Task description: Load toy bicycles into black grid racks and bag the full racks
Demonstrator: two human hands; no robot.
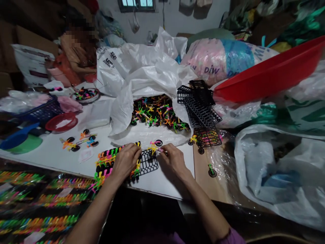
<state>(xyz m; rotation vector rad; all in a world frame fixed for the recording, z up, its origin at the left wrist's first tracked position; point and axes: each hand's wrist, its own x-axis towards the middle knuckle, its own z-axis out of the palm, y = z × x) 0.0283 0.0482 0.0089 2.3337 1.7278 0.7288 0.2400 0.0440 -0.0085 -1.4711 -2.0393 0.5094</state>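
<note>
A black plastic grid rack [148, 163] lies on the white table [56, 156] in front of me, its left part filled with a row of small colourful toy bicycles [106, 162]. My left hand [125, 162] rests on top of that row, fingers curled over it. My right hand [173, 158] pinches a yellow and pink toy bicycle [155, 146] just above the rack's bare right end. Behind, an open white plastic bag [142, 81] holds a heap of loose toy bicycles [157, 114].
A stack of black grid racks [200, 108] leans at the right of the bag. Loose bicycles [78, 140] lie to the left. Packed rows of bicycles [38, 203] fill the near left. A red basin [269, 73], plastic bags and another person [76, 51] surround the table.
</note>
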